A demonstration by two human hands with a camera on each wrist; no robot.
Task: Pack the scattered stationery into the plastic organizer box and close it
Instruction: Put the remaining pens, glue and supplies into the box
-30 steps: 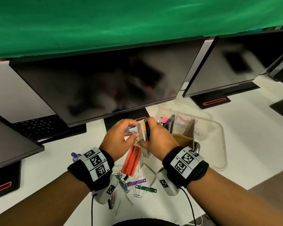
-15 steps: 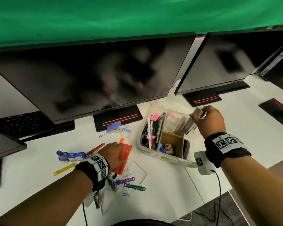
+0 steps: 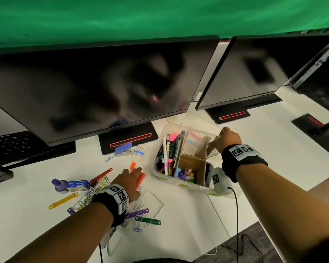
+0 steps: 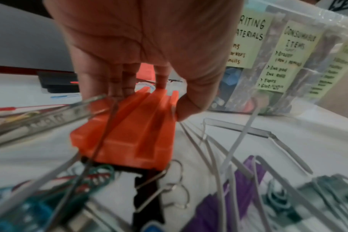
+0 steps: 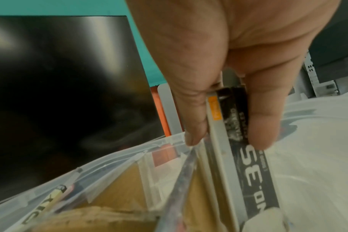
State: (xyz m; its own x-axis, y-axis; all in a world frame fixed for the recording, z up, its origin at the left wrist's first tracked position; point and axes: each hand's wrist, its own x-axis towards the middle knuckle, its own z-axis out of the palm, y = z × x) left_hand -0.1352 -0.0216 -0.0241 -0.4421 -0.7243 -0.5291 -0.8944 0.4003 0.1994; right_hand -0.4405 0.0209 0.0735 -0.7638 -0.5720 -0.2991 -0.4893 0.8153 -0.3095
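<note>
A flat orange plastic case (image 4: 129, 130) left of the clear plastic organizer box (image 3: 180, 182) is pinched by the left hand (image 3: 128, 180), while thin staple boxes (image 5: 234, 125) are clamped in the right hand (image 3: 227, 139) over its right compartment.

We see a white desk (image 3: 188, 221). On it, left of the clear organizer box (image 3: 180, 182), lie paper clips (image 3: 87, 195), a glue bottle (image 3: 139, 154) and coloured fasteners (image 3: 62, 201).

You see an orange case (image 4: 129, 130), purple clip (image 3: 136, 213), green clip (image 3: 150, 221), yellow clip (image 3: 63, 200), clear box (image 3: 180, 182) with pale yellow labels (image 4: 289, 58), black-and-white tagged wristbands (image 3: 242, 151).
</note>
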